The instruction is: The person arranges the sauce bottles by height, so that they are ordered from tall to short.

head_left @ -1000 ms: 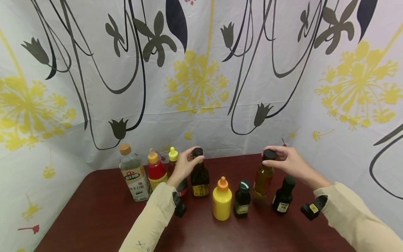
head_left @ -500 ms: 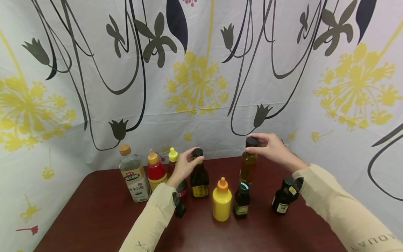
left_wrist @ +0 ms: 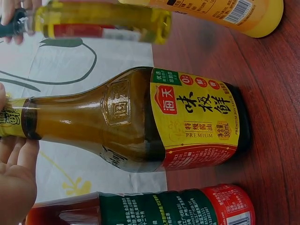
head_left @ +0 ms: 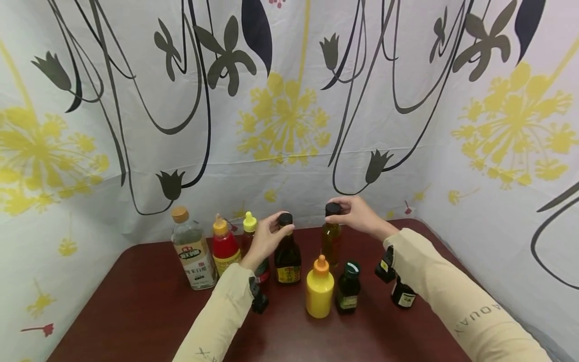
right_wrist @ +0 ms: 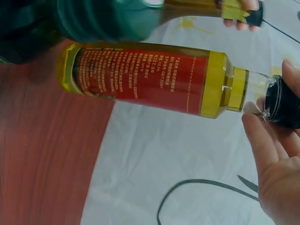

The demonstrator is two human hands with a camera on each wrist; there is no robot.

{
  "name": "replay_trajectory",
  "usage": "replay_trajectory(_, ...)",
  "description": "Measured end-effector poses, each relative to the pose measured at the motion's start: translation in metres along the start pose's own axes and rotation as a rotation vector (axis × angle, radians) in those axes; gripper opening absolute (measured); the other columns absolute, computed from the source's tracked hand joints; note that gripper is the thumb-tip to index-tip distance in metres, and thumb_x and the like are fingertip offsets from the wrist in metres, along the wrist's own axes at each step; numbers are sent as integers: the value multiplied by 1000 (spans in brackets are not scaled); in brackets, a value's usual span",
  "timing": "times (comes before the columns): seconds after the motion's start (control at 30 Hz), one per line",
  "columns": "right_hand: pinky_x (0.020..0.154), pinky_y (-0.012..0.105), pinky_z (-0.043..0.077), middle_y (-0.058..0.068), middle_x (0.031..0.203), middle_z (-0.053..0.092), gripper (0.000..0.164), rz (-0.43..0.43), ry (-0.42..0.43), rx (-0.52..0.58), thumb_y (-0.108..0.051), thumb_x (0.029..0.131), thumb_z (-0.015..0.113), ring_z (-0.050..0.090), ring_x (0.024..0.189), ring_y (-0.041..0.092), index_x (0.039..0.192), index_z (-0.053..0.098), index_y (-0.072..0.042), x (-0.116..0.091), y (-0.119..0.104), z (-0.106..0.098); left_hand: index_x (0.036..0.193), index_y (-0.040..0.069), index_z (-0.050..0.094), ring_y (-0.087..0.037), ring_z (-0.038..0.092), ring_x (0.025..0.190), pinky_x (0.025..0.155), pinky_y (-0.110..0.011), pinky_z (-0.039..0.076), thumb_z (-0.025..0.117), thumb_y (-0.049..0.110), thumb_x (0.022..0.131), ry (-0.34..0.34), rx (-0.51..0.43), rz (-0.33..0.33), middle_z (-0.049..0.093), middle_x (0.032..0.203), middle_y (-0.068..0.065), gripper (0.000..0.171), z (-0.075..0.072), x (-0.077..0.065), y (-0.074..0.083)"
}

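In the head view my left hand pinches the neck of a dark soy sauce bottle, which stands upright near the back of the table. Its yellow label faces the left wrist camera. To the right, my right hand grips the black cap of a cooking oil bottle, thumb and fingers around it. The golden oil and red label show in the right wrist view. In the head view, a yellow squeeze bottle overlaps the oil bottle's lower part.
At the left stand a white vinegar bottle, a red squeeze bottle and a yellow-tipped bottle. A small green-capped bottle is beside the yellow one. My right forearm partly hides a dark bottle. Patterned cloth hangs behind the table.
My right hand has carried the oil bottle leftward, from beside the dark bottle at the right to behind the yellow squeeze bottle. The left hand has stayed on the soy sauce bottle.
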State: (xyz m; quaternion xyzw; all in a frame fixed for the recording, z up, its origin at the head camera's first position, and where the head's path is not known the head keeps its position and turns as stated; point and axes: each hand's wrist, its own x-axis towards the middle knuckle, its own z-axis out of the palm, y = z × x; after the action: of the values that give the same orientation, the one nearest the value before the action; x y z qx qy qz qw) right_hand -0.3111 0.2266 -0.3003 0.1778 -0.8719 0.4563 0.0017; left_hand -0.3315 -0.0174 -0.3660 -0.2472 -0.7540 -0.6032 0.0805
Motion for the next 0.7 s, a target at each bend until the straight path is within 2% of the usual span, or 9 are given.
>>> replay_trajectory(0.1,72,35,50,17,106,60,46,-6,-21,-27,-20,78,68,59,93,24,118,53,-1,5,5,9,119,0,54,-27,55,103,85,-35,45,64,12,81,-10,-15,-9,56,114,-19,41,-1,-1,3)
replay_trajectory(0.33,71,33,49,10,105,61,44,-38,-75,-27,-23,77,70,59,92,19,116,57,-7,16,12,26,119,-5,52,-30,54,103,86,-39,44,61,5,83,-13,-3,-9,55,113,-22,39,-3,-10,27)
replay_trajectory(0.7,73,36,49,13,109,60,47,-14,-101,-4,-21,77,69,58,94,21,119,54,-6,22,16,35,121,-3,51,-29,53,105,88,-38,43,61,7,83,-23,-5,-25,55,115,-21,40,-2,-10,29)
